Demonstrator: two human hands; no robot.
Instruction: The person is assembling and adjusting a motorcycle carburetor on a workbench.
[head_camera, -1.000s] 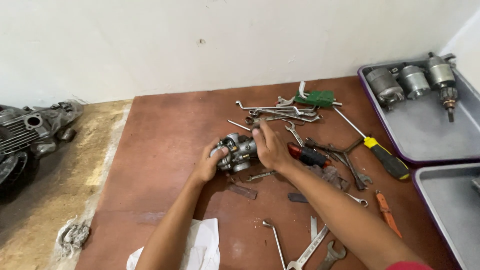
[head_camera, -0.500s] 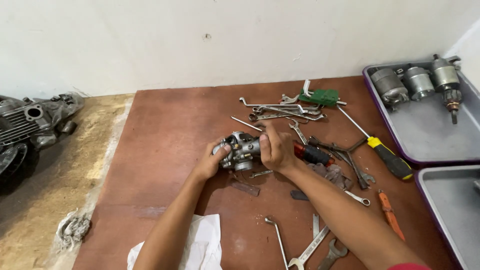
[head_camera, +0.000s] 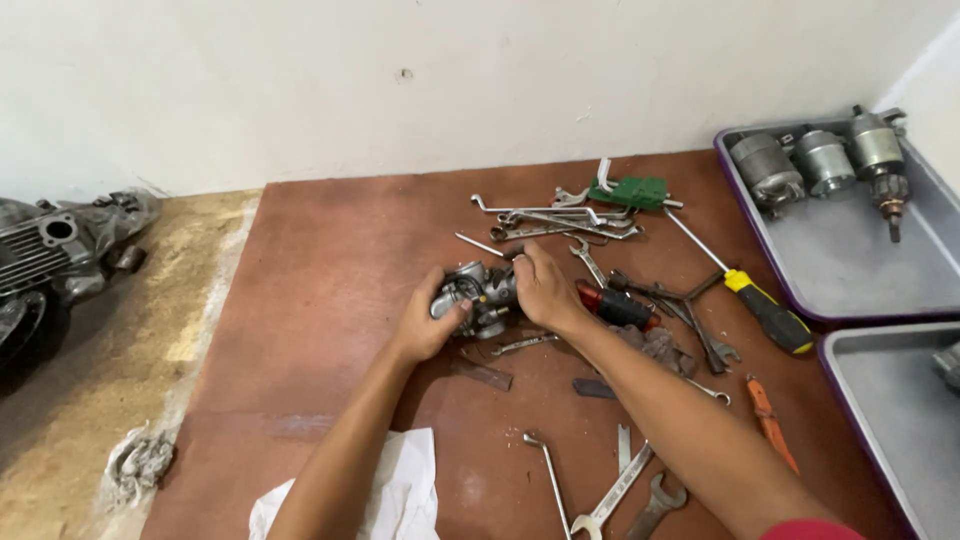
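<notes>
Carburettor (head_camera: 478, 297), grey metal, sits on the brown counter (head_camera: 330, 300) clamped between both hands: left hand (head_camera: 428, 320) wraps its near side to steady it, right hand (head_camera: 545, 290) closes over the top. Loose spanners (head_camera: 550, 218) lie just beyond the right hand, within reach.

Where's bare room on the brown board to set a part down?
Free: the left part of the board, between the sandy floor and the left hand. Crowded: right of the right hand, among wrenches and the yellow-handled screwdriver.
</notes>
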